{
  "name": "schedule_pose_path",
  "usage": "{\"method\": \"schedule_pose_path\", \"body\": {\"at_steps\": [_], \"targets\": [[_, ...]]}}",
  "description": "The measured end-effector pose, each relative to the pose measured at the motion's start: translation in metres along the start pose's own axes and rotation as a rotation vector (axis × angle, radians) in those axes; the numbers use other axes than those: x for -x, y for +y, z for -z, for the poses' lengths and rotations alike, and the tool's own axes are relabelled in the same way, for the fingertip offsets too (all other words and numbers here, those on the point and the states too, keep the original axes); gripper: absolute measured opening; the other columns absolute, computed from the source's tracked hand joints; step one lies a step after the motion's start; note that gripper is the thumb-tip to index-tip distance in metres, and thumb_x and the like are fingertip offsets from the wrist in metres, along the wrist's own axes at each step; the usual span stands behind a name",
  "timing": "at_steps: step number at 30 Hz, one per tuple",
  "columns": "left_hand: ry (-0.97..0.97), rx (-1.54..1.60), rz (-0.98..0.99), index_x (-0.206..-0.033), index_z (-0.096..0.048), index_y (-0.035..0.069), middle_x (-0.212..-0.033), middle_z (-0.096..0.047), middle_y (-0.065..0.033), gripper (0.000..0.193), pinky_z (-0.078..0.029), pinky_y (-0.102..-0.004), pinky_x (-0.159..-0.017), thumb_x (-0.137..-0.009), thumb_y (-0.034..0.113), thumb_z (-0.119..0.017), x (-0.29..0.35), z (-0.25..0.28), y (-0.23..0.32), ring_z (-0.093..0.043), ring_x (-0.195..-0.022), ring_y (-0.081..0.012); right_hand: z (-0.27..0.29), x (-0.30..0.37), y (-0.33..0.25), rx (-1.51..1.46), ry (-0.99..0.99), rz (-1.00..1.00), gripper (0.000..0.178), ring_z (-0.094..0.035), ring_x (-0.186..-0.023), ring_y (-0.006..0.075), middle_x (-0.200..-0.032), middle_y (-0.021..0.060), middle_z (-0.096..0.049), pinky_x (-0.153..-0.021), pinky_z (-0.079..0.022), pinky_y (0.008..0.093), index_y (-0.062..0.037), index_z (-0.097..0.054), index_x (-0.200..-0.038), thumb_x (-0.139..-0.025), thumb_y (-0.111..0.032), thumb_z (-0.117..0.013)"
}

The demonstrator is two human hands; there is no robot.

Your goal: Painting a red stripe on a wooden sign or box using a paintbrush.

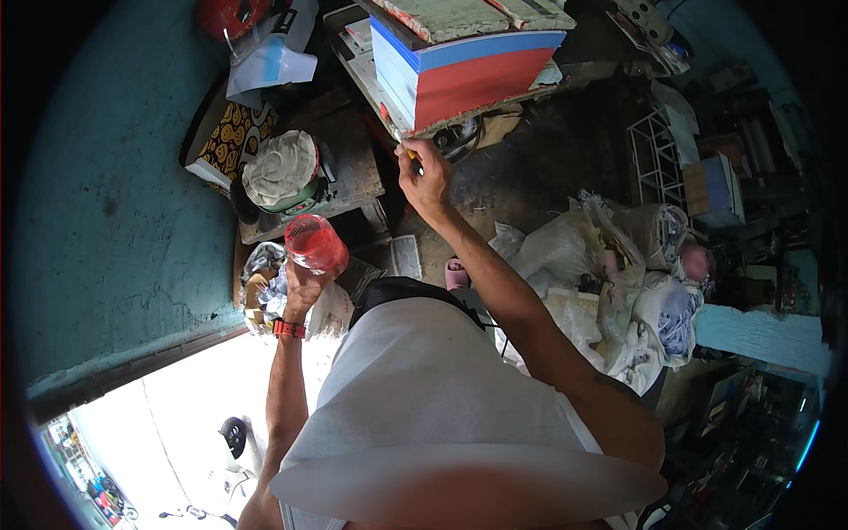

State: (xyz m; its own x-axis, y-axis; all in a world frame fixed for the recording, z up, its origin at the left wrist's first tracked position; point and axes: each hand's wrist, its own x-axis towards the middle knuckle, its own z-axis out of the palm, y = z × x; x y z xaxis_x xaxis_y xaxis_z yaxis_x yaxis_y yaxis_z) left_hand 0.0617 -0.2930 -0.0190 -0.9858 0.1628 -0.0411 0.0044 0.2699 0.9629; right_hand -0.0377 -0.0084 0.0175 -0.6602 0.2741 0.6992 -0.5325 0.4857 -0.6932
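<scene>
My right hand [427,181] is closed around a paintbrush [410,153] with a yellowish handle, its tip close to the lower left corner of a tall paper stack [486,78]. Red covers most of the stack's front face, with a blue band along the top; its left side is mostly white with blue near the top. Whether the bristles touch the paper, I cannot tell. Lower left, my left hand [306,287] grips a clear jar [315,244] coated inside with red paint, its open mouth facing up. Part of that hand is hidden beneath the jar.
Paint-crusted boards [459,16] lie on top of the stack. A cloth-covered round container [281,172] stands on a wooden bench [358,168], beside a patterned box [231,132]. Filled white sacks [574,256] crowd the right. A blue wall [97,194] bounds the left.
</scene>
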Motion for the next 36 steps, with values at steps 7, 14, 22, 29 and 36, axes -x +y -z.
{"method": "schedule_pose_path", "body": {"at_steps": [7, 14, 22, 29, 36], "targets": [[0.059, -0.022, -0.003, -0.132, -0.046, 0.006, -0.127, -0.057, -0.0083, 0.088, -0.048, -0.0365, -0.100, -0.058, 0.019, -0.093, 0.007, 0.015, -0.011, -0.057, -0.115, -0.0220, 0.070, -0.083, 0.074, 0.135, 0.463, -0.191, 0.009, -0.065, -0.071, 0.0155, -0.078, 0.0088, -0.068, -0.063, -0.051, 0.0317, -0.0019, -0.062, -0.092, -0.085, 0.004, -0.061], [-0.008, 0.034, 0.033, -0.131, -0.048, 0.006, -0.125, -0.059, -0.0078, 0.087, -0.052, -0.0356, -0.097, -0.057, 0.017, -0.092, -0.001, 0.003, 0.007, -0.059, -0.113, -0.0209, 0.035, -0.059, 0.083, 0.112, 0.325, 0.022, 0.012, -0.063, -0.066, 0.0169, -0.078, 0.0075, -0.065, -0.061, -0.050, 0.0303, -0.0048, -0.062, -0.090, -0.082, 0.004, -0.063], [-0.021, 0.069, -0.025, -0.131, -0.048, 0.006, -0.121, -0.060, -0.0074, 0.091, -0.053, -0.0354, -0.094, -0.056, 0.026, -0.094, -0.010, -0.025, 0.008, -0.060, -0.110, -0.0204, 0.008, 0.055, -0.041, -0.134, -0.226, -0.062, 0.012, -0.068, -0.072, 0.0195, -0.084, 0.0113, -0.066, -0.064, -0.054, 0.0302, -0.0013, -0.062, -0.094, -0.085, -0.001, -0.069], [-0.005, -0.062, -0.093, -0.131, -0.047, 0.006, -0.123, -0.059, -0.0086, 0.080, -0.052, -0.0419, -0.095, -0.063, 0.007, -0.089, -0.018, -0.069, 0.017, -0.061, -0.109, -0.0258, 0.107, 0.031, -0.023, -0.407, -0.160, -0.491, 0.010, -0.067, -0.073, 0.0105, -0.082, 0.0057, -0.065, -0.062, -0.056, 0.0235, -0.0005, -0.061, -0.097, -0.089, -0.001, -0.067], [0.010, -0.167, -0.131, -0.125, -0.048, 0.004, -0.116, -0.064, -0.0112, 0.079, -0.051, -0.0368, -0.092, -0.061, 0.017, -0.091, -0.056, -0.136, 0.062, -0.063, -0.105, -0.0262, 0.202, -0.056, -0.025, -0.400, -0.150, -0.467, 0.014, -0.069, -0.071, 0.0134, -0.090, 0.0088, -0.069, -0.060, -0.054, 0.0219, 0.0035, -0.064, -0.101, -0.088, -0.002, -0.067]]}}
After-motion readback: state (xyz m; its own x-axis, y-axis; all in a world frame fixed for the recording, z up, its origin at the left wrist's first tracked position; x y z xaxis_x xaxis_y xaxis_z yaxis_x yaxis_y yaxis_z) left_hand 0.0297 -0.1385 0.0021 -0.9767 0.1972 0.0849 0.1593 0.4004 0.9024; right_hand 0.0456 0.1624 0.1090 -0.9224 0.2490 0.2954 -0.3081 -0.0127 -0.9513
